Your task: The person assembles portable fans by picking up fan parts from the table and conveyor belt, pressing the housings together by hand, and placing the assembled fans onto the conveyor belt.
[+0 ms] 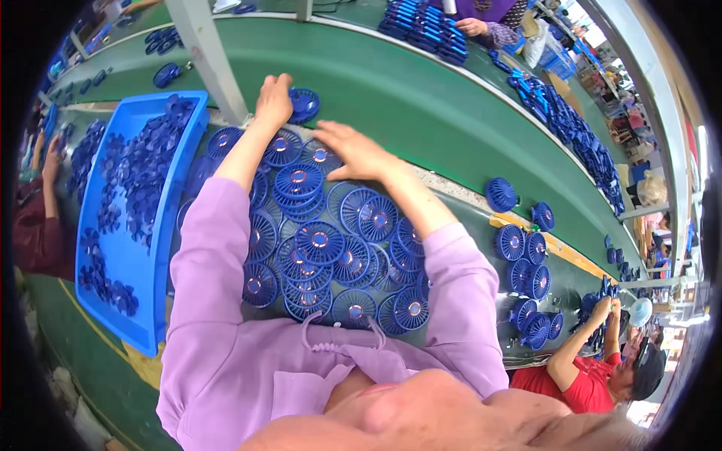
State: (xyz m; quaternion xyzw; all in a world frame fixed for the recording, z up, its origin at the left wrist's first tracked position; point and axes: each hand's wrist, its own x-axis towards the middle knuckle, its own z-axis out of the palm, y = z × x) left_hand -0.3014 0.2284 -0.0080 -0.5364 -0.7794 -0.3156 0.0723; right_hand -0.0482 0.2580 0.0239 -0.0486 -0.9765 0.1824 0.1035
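At the near edge of the green conveyor, my left hand (275, 101) has its fingers bent against a round blue fan head (304, 106); the hand hides part of its grip. My right hand (353, 152) is open, thumb and fingers apart, just above the far side of a heap of blue fan grilles (319, 242). These round slotted grilles, several with copper-coloured centres, lie overlapping on the bench between my forearms. Nothing shows in the right hand.
Left of me stands a blue tray (162, 289) of small dark-blue plastic parts. A metal post (207, 60) rises beside the conveyor (421, 124). More fan heads (519, 263) stand to the right. A person in red (583, 385) handles parts there; another person's hand (472, 27) works across the belt.
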